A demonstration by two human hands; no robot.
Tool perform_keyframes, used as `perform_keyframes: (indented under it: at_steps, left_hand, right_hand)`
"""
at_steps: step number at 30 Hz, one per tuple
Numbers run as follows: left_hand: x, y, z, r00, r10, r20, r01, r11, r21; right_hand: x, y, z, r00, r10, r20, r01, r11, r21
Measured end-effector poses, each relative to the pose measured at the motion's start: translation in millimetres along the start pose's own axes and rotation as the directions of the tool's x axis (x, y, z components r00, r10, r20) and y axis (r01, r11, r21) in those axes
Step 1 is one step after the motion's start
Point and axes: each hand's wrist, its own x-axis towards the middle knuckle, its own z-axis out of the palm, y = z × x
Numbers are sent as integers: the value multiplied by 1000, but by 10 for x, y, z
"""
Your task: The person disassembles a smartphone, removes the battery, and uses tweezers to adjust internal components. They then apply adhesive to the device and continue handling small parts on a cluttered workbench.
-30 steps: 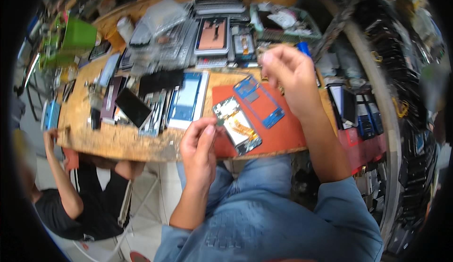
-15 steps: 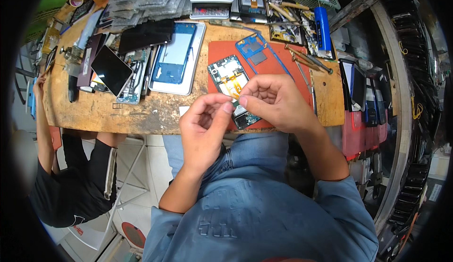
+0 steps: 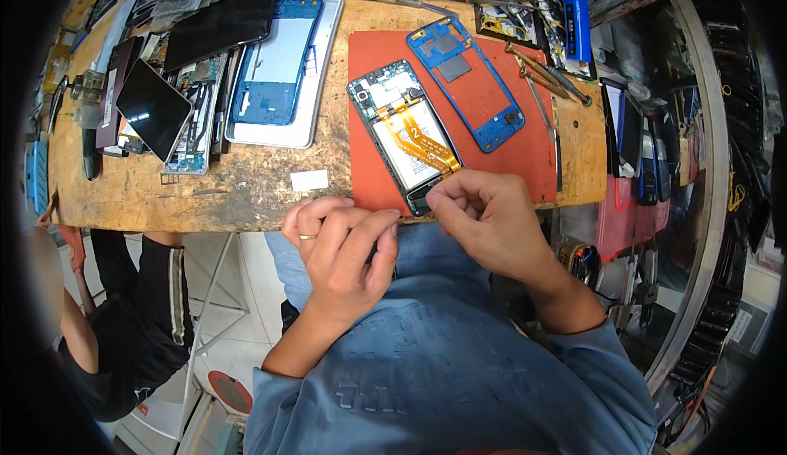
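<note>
An opened phone [image 3: 392,142] lies tilted on a red mat [image 3: 373,49], its white battery, circuit board and orange flex cables bare. My right hand [image 3: 492,221] is at the phone's lower end, thumb and forefinger pinched together; anything between them is too small to make out. At the lower left corner rests my left hand [image 3: 348,250], palm down with a ring on one finger. Its fingers are curled and the thumb lies close to the forefinger tip, so what they may hold is hidden. To the upper right of the phone is a blue phone frame [image 3: 489,131].
Screwdrivers [image 3: 545,70] lie at the mat's right edge. Left of the mat are a small white card [image 3: 309,179], a white tray [image 3: 328,70] bearing another blue frame, and a dark phone screen [image 3: 156,111]. A blue cylinder [image 3: 576,20] stands back right. Another person [image 3: 123,324] sits at left.
Both hands have come down from the phone's middle to its lower end, uncovering the battery and cables. The left hand has turned palm down. The whole view has shifted.
</note>
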Motion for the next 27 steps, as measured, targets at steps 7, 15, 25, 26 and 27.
perform_keyframes:
  at_steps: [7, 15, 25, 26, 27]
  left_hand:
    - [3, -17, 31, 999, 27, 28, -27, 1000, 14]
    - [-8, -6, 7, 998, 46, 51, -48, 998, 38]
    - [45, 14, 13, 992, 100, 71, -104, 992, 65]
    - [52, 17, 10, 992, 102, 69, -106, 992, 66]
    - [57, 17, 9, 992, 103, 67, -108, 992, 68]
  right_hand:
    - [49, -20, 42, 998, -51, -33, 46, 989, -142]
    - [50, -14, 32, 997, -75, -37, 67, 980, -187]
    - [52, 12, 47, 996, -72, -45, 66, 990, -121]
    - [50, 26, 44, 998, -35, -43, 32, 997, -76]
    - [48, 34, 40, 999, 1, -39, -2, 1000, -30]
